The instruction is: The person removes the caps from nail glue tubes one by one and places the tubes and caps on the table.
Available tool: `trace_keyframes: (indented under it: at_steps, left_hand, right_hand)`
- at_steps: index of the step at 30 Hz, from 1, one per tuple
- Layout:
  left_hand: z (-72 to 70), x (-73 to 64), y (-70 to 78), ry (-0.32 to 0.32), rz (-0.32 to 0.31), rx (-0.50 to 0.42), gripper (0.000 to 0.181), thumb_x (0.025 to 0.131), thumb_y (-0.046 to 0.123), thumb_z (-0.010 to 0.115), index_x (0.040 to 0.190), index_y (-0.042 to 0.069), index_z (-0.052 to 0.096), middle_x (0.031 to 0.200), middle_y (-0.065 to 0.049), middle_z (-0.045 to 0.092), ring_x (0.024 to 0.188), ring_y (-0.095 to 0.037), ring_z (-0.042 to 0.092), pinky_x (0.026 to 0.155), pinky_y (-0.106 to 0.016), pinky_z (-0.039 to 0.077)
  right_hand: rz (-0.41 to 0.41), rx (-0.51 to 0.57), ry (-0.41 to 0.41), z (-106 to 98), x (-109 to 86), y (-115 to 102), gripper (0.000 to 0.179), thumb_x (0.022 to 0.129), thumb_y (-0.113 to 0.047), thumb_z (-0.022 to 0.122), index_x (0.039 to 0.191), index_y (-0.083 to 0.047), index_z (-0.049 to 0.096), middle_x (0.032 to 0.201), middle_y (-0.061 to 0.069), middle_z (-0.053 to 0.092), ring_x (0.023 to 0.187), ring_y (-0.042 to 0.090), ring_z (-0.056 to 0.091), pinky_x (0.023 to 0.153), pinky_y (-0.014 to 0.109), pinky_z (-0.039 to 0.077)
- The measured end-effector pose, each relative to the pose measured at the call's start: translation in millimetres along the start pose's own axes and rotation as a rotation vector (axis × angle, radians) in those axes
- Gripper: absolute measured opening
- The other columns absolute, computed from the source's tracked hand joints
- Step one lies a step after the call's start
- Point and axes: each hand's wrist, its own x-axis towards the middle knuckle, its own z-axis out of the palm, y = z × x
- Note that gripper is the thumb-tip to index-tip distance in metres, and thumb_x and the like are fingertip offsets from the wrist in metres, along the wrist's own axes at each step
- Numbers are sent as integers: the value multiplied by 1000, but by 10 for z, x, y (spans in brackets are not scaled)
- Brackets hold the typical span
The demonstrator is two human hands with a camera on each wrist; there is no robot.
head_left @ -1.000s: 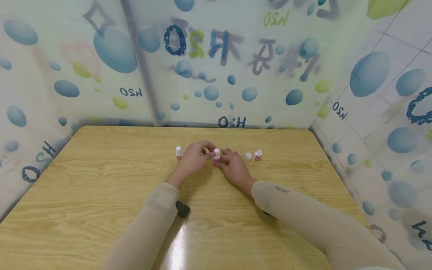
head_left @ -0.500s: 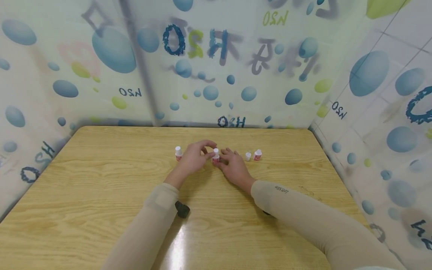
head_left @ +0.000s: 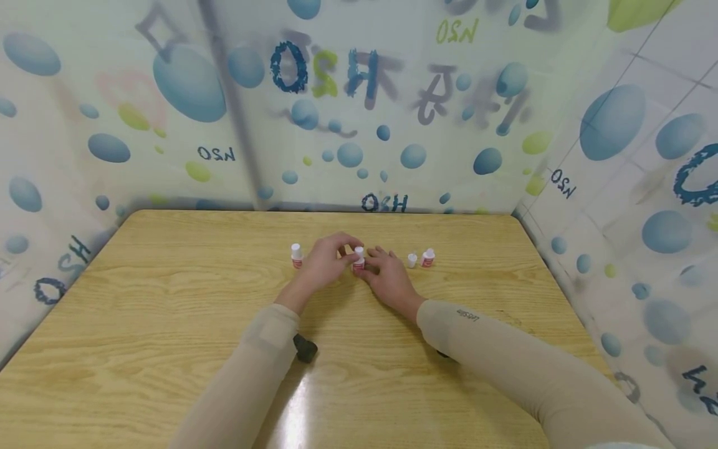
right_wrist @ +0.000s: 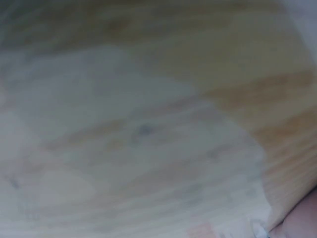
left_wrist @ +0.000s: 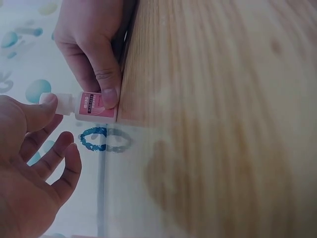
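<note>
A small nail glue bottle (left_wrist: pixel 97 106) with a pink label and white cap (left_wrist: pixel 63 103) stands upright on the wooden table, lying sideways in the left wrist view. My left hand (head_left: pixel 326 260) pinches the cap between thumb and index finger, the other fingers loosely bent. Lower down, my right hand (head_left: pixel 388 277) grips the bottle's body, its thumb over the label. In the right wrist view only a sliver of the right hand (right_wrist: pixel 299 218) shows at the lower right corner.
Another capped bottle (head_left: pixel 296 255) stands left of my left hand. Right of my right hand are a small white cap-like piece (head_left: pixel 412 260) and a third bottle (head_left: pixel 428 257). The table (head_left: pixel 168 324) reaches back to a patterned wall (head_left: pixel 336 174).
My left index finger has shifted slightly to the right above the cap. The right hand and the bottles stay where they were.
</note>
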Motion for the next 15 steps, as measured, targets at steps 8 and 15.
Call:
trace_keyframes:
  at_steps: [8, 15]
  left_hand:
    - [4, -7, 12, 18, -20, 4, 20, 105, 22, 70, 124, 15, 73, 119, -6, 73, 98, -25, 63, 71, -32, 52]
    - [17, 5, 18, 43, -79, -3, 19, 103, 30, 73, 117, 18, 72, 110, -4, 72, 92, -23, 62, 66, -31, 52]
  right_hand:
    - [3, 6, -4, -12, -5, -16, 41, 102, -32, 73, 141, -16, 70, 158, 16, 57, 157, 36, 42, 133, 57, 22]
    - [6, -1, -14, -12, -4, -9, 43, 103, -32, 72, 143, -17, 69, 157, 16, 57, 157, 36, 42, 133, 56, 21]
